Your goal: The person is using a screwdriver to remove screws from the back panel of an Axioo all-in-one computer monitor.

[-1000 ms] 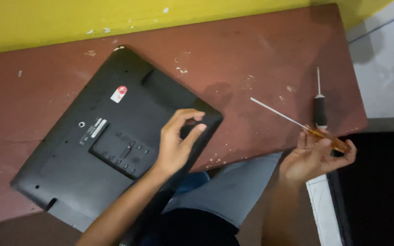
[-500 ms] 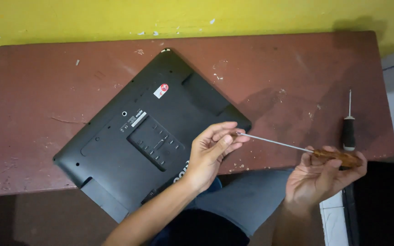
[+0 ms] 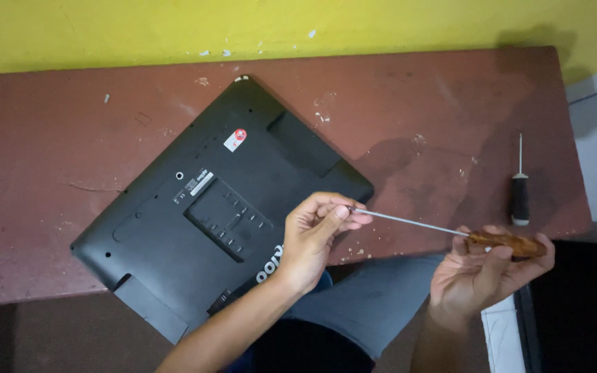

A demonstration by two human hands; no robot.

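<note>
Two hands worked at one long screwdriver (image 3: 443, 231) above the front edge of a reddish-brown table (image 3: 450, 103). Right hand (image 3: 481, 276) wrapped shut around the amber handle, palm up, just off the table's front edge. Left hand (image 3: 319, 231) pinched closed on the tip of the thin metal shaft, fingertips pressed together, hovering over the near right corner of a black monitor (image 3: 202, 207). Lay face down and turned at an angle across the table, back panel up, with a recessed square mount at its middle and a small red-and-white sticker (image 3: 235, 139) nearer the far edge. Overhung the table's front edge at its lower corner. Lay well apart to the right, near the table's end: a second, smaller screwdriver (image 3: 519, 190) with a black handle, tip pointing away.

No containers anywhere in view. Hidden: whatever sat between the left fingertips and the shaft's point, too small to make out. Cut off at the bottom: both forearms and grey trousers (image 3: 381, 311). Behind the table, a yellow wall (image 3: 174, 27) with chipped paint.
</note>
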